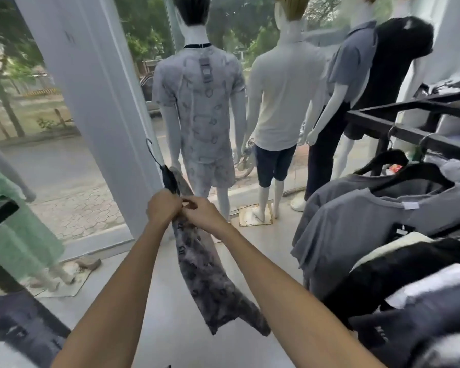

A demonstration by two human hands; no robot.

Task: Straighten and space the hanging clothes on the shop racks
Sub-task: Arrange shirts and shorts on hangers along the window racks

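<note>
Facing a glass shopfront (pixel 24 107) with a white pillar (pixel 91 102), the head view takes in a pale, smooth floor (pixel 170 320) and a row of mannequins at the far side, their backs turned. A black metal rack (pixel 409 134) stands at the right, with grey T-shirts (pixel 356 216) hanging on black hangers close together.

In the middle, off the rack, a grey patterned garment (pixel 205 274) hangs bunched and narrow from a black hanger (pixel 168 176) whose hook points up and to the left. Its hem is uneven and trails low towards the near floor. The left hand (pixel 163 208) has its fingers curled round the gathered top of the garment just under the hanger. The right hand (pixel 203 212), touching the left, pinches the fabric beside it.

The left mannequin (pixel 199 115) wears the same kind of print, and a tag (pixel 205 69) hangs on its back, too blurred to read. A blank-looking white label (pixel 410 205) sits at one T-shirt's neck. White letters (pixel 380 334) on a dark garment at the near right cannot be made out
</note>
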